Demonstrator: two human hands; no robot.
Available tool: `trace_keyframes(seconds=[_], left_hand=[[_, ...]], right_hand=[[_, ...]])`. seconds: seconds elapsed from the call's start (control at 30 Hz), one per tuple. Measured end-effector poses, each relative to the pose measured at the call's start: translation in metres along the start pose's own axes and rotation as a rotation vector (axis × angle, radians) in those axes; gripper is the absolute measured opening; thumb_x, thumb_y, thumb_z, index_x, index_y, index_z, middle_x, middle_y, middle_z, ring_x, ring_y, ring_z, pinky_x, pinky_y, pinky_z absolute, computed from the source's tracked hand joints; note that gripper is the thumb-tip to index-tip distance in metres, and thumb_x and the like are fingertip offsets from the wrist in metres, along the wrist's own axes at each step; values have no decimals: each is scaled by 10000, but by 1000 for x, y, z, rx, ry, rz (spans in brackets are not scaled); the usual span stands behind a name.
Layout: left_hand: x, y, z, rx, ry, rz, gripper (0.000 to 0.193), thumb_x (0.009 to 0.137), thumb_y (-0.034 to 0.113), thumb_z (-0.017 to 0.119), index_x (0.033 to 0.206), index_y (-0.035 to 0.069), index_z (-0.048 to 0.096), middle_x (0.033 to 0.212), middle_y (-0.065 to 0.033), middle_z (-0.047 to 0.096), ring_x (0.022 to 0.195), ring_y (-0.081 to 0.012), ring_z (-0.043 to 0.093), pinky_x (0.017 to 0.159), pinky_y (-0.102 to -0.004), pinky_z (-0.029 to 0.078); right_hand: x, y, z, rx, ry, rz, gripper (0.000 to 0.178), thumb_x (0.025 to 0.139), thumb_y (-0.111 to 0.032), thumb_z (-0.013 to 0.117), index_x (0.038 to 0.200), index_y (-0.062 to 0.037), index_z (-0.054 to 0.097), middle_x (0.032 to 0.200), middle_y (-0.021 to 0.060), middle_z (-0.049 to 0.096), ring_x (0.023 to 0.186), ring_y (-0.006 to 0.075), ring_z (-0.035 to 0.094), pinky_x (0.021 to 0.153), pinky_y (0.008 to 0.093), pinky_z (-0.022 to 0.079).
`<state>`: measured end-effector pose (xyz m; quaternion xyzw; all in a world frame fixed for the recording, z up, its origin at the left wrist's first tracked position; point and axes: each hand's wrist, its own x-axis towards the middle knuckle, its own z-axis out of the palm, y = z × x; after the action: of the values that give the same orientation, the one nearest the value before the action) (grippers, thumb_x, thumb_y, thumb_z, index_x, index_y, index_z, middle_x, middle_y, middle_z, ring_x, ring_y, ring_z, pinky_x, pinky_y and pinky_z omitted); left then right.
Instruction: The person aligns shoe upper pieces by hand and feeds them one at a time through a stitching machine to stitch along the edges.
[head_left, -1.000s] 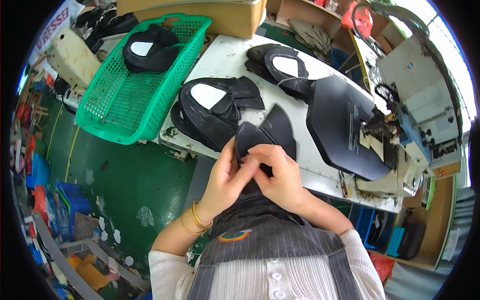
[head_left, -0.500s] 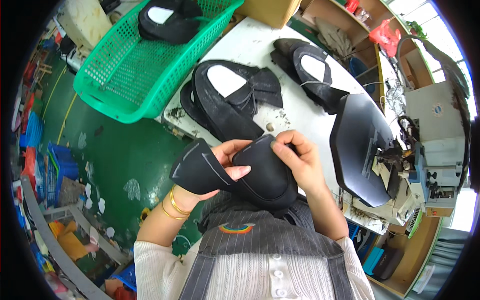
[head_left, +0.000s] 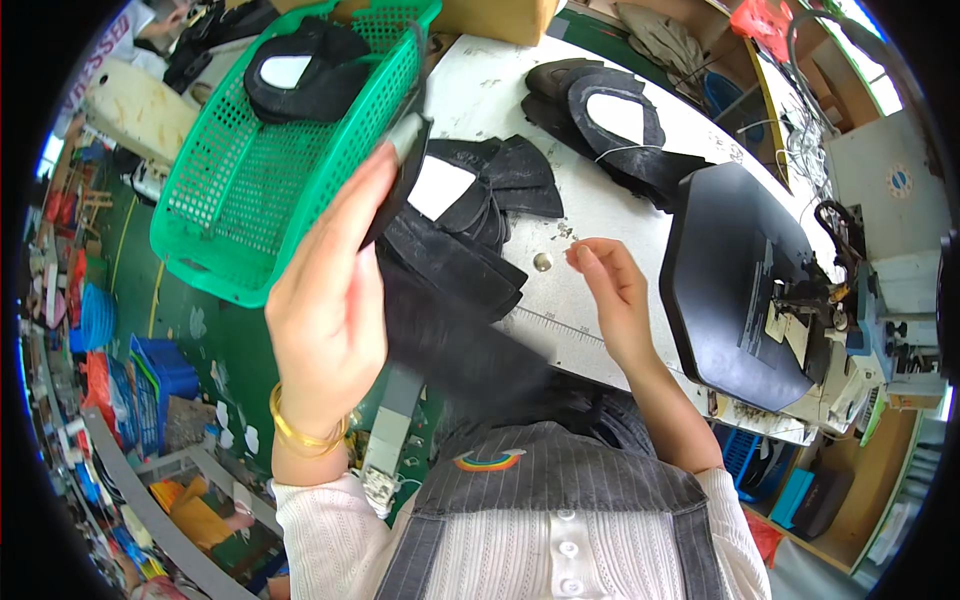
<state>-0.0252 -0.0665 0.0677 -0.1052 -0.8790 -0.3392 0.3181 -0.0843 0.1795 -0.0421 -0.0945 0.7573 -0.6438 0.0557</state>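
Observation:
My left hand (head_left: 330, 300) is raised in front of the green basket. Its fingers hold a black curved shoe upper (head_left: 450, 335), whose lower end hangs down and is smeared by motion. Another part of that piece arches up beside my fingertips. Over the white table, my right hand (head_left: 615, 295) has thumb and fingertips pinched together, off the shoe upper. Whether anything tiny is between them cannot be made out. Behind the held piece lies a stack of black shoe uppers (head_left: 515, 190) with a white patch, partly hidden by my left hand.
A green basket (head_left: 185, 255) at the far left holds more black uppers (head_left: 300, 75). Another tied stack (head_left: 620, 125) lies at the back of the white table (head_left: 590, 355). A black panel (head_left: 730, 290) and a sewing machine (head_left: 890, 330) stand to the right.
My left hand has lifted and swung left and up with the shoe upper. My right hand has let go of it and now sits apart over the table.

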Motion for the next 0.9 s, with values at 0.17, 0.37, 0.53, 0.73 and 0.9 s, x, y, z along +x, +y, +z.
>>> trace_keyframes(seconds=[0.17,0.37,0.53,0.73,0.9], left_hand=[[-45,-87,88,532,-363,125,460,853,151,654,1260,-33,547,1292,-185,563,1219,-373,514,1060,-436,381],[-48,-106,76,130,80,-211,403,842,241,726,1124,-26,620,1201,-175,617,1209,-370,499,1027,-447,379],[-58,-144,97,4,62,-677,796,849,382,710,1385,-92,361,1370,-313,450,1304,-399,428,1087,-411,339],[-112,-80,108,-123,227,-700,727,823,225,757,1345,-65,343,1307,-214,423,1256,-319,417,1072,-418,332],[-125,-51,90,-206,220,-677,872,779,243,794,1409,-51,268,1387,-259,319,1325,-413,319,1118,-467,264]], right_hand=[[15,32,25,149,-158,131,292,1017,-245,484,1047,24,595,973,72,640,916,125,595,854,279,476],[46,23,48,-10,-86,173,379,989,-325,536,1037,47,589,873,37,590,780,108,540,739,256,451],[63,34,89,-583,-7,-66,685,829,-510,673,1208,48,559,1043,215,594,996,357,543,896,395,452],[53,26,77,-672,-153,-9,738,723,-527,750,1217,-7,575,1169,179,581,1107,363,475,972,444,363],[23,25,53,-671,-56,-354,581,699,-329,813,1186,-94,601,1209,124,582,1210,346,425,1022,474,283]])
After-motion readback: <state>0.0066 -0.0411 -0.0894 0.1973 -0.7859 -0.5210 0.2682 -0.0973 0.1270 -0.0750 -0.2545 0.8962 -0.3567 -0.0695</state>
